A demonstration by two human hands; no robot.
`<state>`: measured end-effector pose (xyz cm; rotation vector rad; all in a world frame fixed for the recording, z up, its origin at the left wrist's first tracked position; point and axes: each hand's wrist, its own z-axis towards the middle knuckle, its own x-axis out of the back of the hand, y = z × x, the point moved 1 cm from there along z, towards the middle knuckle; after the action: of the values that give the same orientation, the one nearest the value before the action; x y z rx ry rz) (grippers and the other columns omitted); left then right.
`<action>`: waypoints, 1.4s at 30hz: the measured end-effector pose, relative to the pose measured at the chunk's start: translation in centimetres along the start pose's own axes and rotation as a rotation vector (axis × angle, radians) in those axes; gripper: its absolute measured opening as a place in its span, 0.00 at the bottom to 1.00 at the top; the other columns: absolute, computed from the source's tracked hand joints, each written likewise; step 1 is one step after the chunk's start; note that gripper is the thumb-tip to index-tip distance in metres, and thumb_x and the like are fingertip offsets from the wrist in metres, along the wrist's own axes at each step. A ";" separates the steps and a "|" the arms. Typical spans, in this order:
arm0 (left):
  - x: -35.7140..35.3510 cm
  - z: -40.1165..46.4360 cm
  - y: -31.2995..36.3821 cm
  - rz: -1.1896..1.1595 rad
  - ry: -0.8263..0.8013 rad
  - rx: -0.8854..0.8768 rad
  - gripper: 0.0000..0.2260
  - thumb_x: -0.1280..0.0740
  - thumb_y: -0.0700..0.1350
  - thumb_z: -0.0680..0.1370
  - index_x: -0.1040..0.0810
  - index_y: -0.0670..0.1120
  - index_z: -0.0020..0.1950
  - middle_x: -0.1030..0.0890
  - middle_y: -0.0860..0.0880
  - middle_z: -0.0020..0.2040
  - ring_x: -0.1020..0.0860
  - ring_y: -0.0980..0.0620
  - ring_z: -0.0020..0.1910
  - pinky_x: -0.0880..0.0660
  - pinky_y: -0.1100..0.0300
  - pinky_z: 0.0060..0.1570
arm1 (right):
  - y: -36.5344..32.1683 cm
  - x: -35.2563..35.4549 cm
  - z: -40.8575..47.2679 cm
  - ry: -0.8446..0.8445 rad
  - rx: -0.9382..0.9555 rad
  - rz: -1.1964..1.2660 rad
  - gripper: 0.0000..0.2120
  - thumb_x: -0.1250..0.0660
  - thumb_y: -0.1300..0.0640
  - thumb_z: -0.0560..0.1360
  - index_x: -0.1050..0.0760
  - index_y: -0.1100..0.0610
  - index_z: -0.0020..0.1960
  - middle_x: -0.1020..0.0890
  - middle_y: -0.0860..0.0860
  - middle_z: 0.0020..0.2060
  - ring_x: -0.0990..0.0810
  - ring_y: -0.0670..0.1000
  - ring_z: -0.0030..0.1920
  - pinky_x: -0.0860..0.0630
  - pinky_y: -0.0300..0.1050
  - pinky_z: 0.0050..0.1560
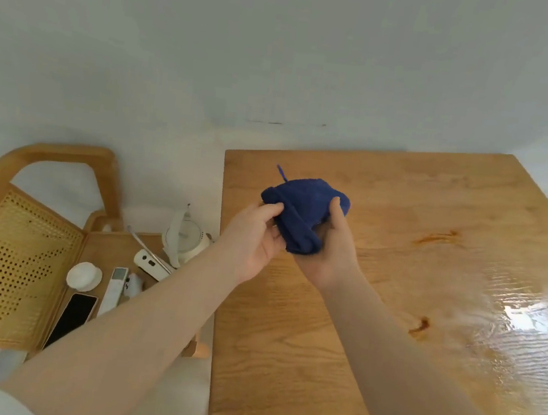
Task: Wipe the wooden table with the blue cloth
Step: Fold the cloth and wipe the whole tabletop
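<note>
Both hands, left hand and right hand, grip the bunched cloth (dark blue) above the surface, near its left edge.

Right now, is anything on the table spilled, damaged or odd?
Yes: two amber-brown smears on the wooden table, one right of the blue cloth, one nearer. They look like spills, though possibly wood grain.
</note>
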<state>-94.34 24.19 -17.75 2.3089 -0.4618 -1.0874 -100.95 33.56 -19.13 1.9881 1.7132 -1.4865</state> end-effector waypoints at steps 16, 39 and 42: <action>10.3 15.8 2.7 1.907 0.293 -0.105 0.53 0.30 0.64 0.67 0.60 0.43 0.76 0.60 0.46 0.77 0.56 0.48 0.76 0.53 0.56 0.74 | -3.9 -1.9 22.3 -0.223 0.878 -2.025 0.28 0.43 0.66 0.74 0.38 0.49 0.72 0.30 0.53 0.68 0.30 0.60 0.59 0.33 0.52 0.55; 10.0 15.0 1.6 1.997 0.556 -0.059 0.51 0.37 0.70 0.65 0.51 0.41 0.76 0.47 0.44 0.77 0.56 0.48 0.76 0.54 0.52 0.74 | 2.2 -1.5 26.7 -0.701 0.702 -2.486 0.21 0.54 0.48 0.81 0.46 0.46 0.74 0.45 0.48 0.75 0.46 0.52 0.74 0.45 0.54 0.69; 10.5 14.6 0.7 1.950 0.603 -0.082 0.49 0.38 0.70 0.67 0.50 0.42 0.76 0.46 0.45 0.77 0.53 0.48 0.76 0.51 0.53 0.74 | 1.7 1.2 23.6 -0.807 0.726 -2.460 0.23 0.55 0.47 0.79 0.44 0.47 0.74 0.39 0.51 0.74 0.38 0.55 0.72 0.39 0.56 0.67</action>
<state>-99.36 13.47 -31.33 0.9504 -1.6748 0.5206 -113.26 18.69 -32.79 1.2095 -1.4106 1.2659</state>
